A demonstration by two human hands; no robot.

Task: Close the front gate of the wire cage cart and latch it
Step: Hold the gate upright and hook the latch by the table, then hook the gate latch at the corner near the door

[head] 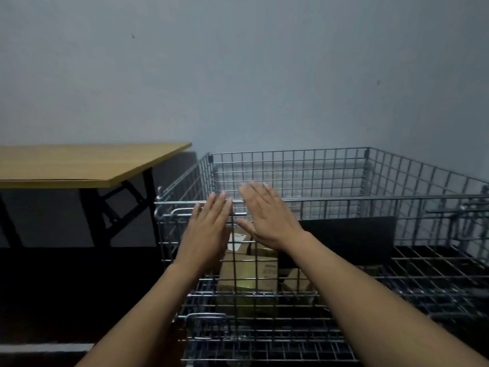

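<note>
A silver wire cage cart [291, 165] stands against a grey wall, right of centre. Its front gate [259, 337] hangs folded down at the near side, wire mesh with a loop handle [206, 317] at its left. A wire latch [169, 211] sits at the cart's upper left front corner. My left hand [209, 229] and my right hand [267, 218] hover side by side, palms down and fingers spread, just over the top front rail [370, 198]. Neither hand holds anything. Cardboard boxes [248, 271] lie inside the cart beneath my hands.
A wooden folding table [79, 165] with black legs stands left of the cart, close to its left side. A dark flat panel [349, 237] leans inside the cart. The floor at the lower left is dark.
</note>
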